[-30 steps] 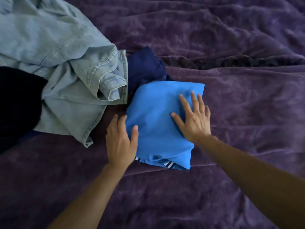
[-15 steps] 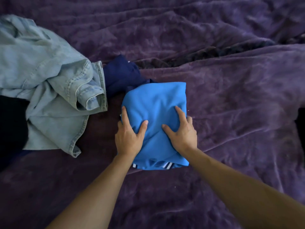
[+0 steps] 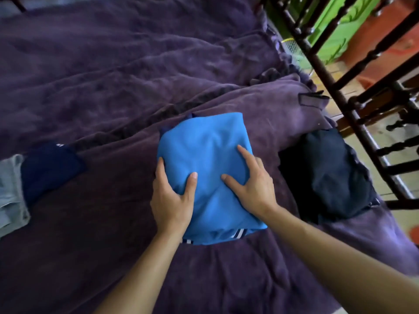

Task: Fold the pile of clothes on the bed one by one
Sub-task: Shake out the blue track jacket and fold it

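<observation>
The folded shirt (image 3: 208, 155) lies on the bed (image 3: 113, 87), unfolded clothes (image 3: 45, 171) well to its left, another garment (image 3: 324, 175) near its right.

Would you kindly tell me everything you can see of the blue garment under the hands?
The blue garment is bright, smooth fabric folded into a compact, roughly rectangular bundle with soft creases. Navy-and-white striped trim peeks out at its near edge. Beneath it is the purple bedspread, mid-bed. The left hand grips its left edge, thumb on top; the right hand grips its right edge, forefinger stretched over the top.
</observation>
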Tool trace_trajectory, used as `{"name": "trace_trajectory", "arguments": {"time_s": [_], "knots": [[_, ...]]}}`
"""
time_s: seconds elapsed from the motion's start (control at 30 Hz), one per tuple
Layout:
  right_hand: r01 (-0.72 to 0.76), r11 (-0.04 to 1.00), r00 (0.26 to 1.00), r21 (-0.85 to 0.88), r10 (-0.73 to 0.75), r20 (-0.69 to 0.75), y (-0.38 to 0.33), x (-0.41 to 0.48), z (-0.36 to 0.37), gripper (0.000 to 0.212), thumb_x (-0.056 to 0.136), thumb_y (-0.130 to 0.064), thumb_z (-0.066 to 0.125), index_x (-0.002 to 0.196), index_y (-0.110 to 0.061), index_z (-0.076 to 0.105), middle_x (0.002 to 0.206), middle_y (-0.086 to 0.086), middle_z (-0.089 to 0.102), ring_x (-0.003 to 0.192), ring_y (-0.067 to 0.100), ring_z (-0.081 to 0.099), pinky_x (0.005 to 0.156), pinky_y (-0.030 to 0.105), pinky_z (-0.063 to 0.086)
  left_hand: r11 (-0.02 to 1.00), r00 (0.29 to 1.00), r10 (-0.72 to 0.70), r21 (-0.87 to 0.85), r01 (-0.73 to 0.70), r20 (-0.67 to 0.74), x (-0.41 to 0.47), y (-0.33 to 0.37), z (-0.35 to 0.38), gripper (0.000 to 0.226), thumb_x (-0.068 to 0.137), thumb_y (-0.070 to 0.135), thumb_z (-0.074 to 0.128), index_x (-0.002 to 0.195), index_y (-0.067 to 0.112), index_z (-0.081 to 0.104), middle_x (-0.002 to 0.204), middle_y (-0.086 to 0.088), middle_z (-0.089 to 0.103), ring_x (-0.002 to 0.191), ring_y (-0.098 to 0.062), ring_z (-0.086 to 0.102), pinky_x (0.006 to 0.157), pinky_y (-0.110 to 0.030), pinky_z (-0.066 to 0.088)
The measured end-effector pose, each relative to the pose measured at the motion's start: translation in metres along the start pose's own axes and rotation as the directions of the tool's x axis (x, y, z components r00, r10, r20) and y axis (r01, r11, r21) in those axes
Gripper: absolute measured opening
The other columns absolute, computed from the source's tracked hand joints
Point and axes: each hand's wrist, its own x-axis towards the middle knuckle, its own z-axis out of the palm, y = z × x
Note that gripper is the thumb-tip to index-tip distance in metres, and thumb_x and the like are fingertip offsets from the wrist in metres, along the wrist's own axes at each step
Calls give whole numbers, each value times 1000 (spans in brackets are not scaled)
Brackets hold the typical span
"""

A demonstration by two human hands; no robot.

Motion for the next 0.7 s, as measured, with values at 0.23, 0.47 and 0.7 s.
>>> {"name": "trace_trajectory", "arguments": {"time_s": [0.23, 0.47, 0.7], "knots": [[85, 996, 996, -22, -86, -28, 93, 126, -131, 80, 76, -59, 67, 144, -44, 28, 133, -3, 49, 119, 22, 52, 97, 41, 45, 993, 999, 22, -112, -26, -38, 19, 126, 145, 79, 83, 52, 63, 148, 23, 29, 150, 3, 40, 135, -15, 41, 108, -31, 36], [165, 978, 986, -129, -165, 14, 157, 265, -222, 80, 76, -61, 65, 145, -41, 31, 146, -1, 43, 131, 24, 44, 106, 39, 37, 978, 997, 30, -205, -44, -72, 65, 221, 265, 79, 85, 48, 64, 148, 16, 29, 147, -6, 44, 132, -21, 44, 105, -30, 35], [103, 803, 994, -587, -60, 92, 217, 287, -180, 53, 96, -49, 42, 144, -26, 38, 156, 14, 20, 138, 36, 26, 108, 50, 29, 955, 977, -105, 291, 48, 183, 84, 200, 335, 85, 87, 56, 53, 153, 25, 10, 145, -19, 31, 128, -37, 39, 100, -44, 34]]}}
